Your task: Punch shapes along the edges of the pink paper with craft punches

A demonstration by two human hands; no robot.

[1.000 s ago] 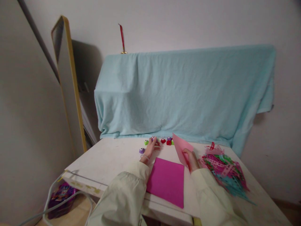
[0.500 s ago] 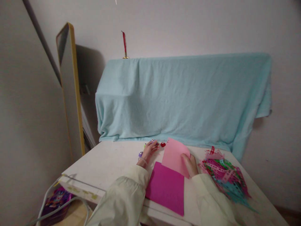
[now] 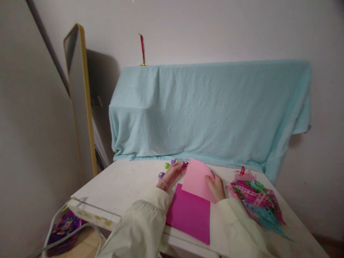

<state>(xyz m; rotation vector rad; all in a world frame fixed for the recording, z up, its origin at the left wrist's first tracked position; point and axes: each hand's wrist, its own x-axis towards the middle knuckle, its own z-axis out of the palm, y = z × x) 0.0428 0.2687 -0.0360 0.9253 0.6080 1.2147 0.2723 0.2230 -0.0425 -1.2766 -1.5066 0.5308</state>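
From the camera on my head I look down on a white surface (image 3: 126,186) in the lower half of the frame. Behind it, across the centre and right, a light blue cloth (image 3: 209,111) hangs over something bulky, and a gold-framed mirror (image 3: 80,96) leans against the wall at the upper left. A red stick (image 3: 142,48) rises above the cloth's top left corner. At the lower right of the surface lies a heap of punched paper strips (image 3: 255,202) in red, green, teal and pink. A row of small craft punches (image 3: 172,164), green, purple and red, sits near the far edge at centre; the raised pink sheet hides part of that row. At the lower left, below the surface, a purple bag (image 3: 64,224) and pale cables lie on the floor.

My left hand (image 3: 172,173) reaches forward with its fingers stretched out over the punches, the fingertips touching them; I cannot tell whether it grips one. My right hand (image 3: 216,186) pinches the right edge of a light pink sheet (image 3: 197,177), thumb on top, holding it tilted just above the surface, between my two hands. Its near edge overlaps a magenta sheet (image 3: 189,213) lying flat at the lower centre, between my cream sleeves.
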